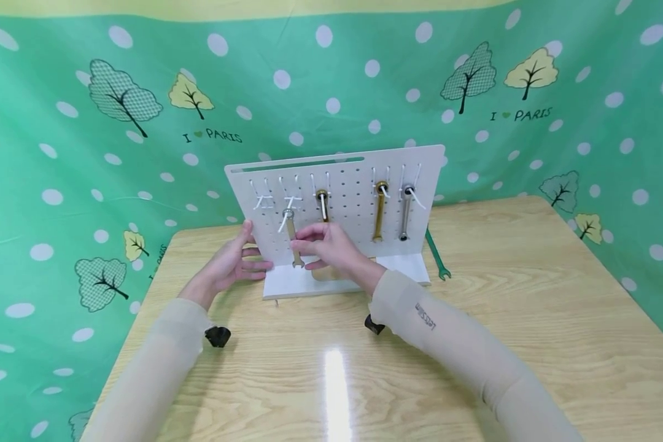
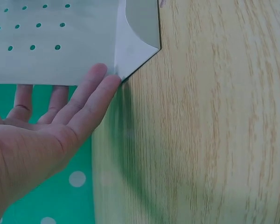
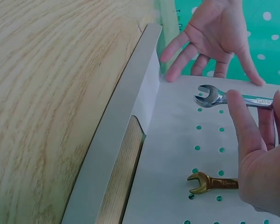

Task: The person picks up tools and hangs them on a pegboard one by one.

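My right hand pinches a silver combination wrench between thumb and fingers, near its middle. The wrench's ring end is up at a white hook, and its open jaw points down. In the right wrist view that silver wrench lies just off the white pegboard. My left hand touches the pegboard's left edge, with fingers spread and mostly straight. From the left wrist, two fingers of it reach the board's lower corner, while other fingertips pass behind the edge.
A dark gold wrench, a brass-coloured wrench and another silver wrench hang on hooks. Another hook projects at far left. A green wrench lies right of the board on the wooden table. Green curtain surrounds it.
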`<act>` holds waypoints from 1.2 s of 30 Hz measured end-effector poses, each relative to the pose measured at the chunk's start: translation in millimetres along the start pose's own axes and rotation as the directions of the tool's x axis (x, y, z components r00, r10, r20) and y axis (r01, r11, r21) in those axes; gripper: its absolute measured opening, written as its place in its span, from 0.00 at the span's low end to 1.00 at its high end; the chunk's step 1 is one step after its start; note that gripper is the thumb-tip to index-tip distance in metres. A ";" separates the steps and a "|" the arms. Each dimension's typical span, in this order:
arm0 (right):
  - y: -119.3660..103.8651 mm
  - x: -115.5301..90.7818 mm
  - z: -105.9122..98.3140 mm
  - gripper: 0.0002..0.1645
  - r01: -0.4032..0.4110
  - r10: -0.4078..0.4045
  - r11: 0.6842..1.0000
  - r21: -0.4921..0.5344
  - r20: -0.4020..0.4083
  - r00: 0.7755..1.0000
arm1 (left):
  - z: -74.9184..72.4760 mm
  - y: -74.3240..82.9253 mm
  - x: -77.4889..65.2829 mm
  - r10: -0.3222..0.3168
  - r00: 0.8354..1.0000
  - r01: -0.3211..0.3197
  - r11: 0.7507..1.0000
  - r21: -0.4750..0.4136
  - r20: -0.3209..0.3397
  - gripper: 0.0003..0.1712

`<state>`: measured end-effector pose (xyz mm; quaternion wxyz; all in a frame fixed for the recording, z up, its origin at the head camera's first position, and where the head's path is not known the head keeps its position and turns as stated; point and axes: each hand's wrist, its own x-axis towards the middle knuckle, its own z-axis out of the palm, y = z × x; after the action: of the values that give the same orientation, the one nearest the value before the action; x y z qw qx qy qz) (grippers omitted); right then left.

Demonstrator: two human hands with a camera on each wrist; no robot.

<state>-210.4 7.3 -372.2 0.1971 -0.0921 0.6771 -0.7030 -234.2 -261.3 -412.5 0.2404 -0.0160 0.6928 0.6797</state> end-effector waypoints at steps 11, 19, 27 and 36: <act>-6.6 12.7 2.5 0.18 -0.073 0.078 0.991 0.109 -0.050 0.996 | -2.5 1.5 -2.0 -0.004 1.000 0.004 1.000 -0.005 -0.013 0.58; -7.3 14.7 5.5 0.20 -0.085 0.094 0.988 0.128 -0.063 0.994 | -4.7 1.8 -4.2 -0.010 1.000 0.010 1.000 0.008 -0.019 0.59; -5.8 6.0 2.1 0.19 -0.037 0.042 0.995 0.095 -0.058 0.997 | -1.8 0.7 -1.7 -0.018 1.000 0.018 1.000 -0.005 -0.011 0.61; -4.6 -8.2 -4.6 0.26 0.037 -0.037 0.999 -0.003 -0.013 0.999 | -1.4 1.2 -0.8 -0.014 1.000 0.014 1.000 0.012 -0.009 0.60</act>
<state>-205.4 14.8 -366.9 0.1797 -0.1004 0.6774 -0.7063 -234.3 -262.7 -411.2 0.2421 -0.0225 0.6978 0.6737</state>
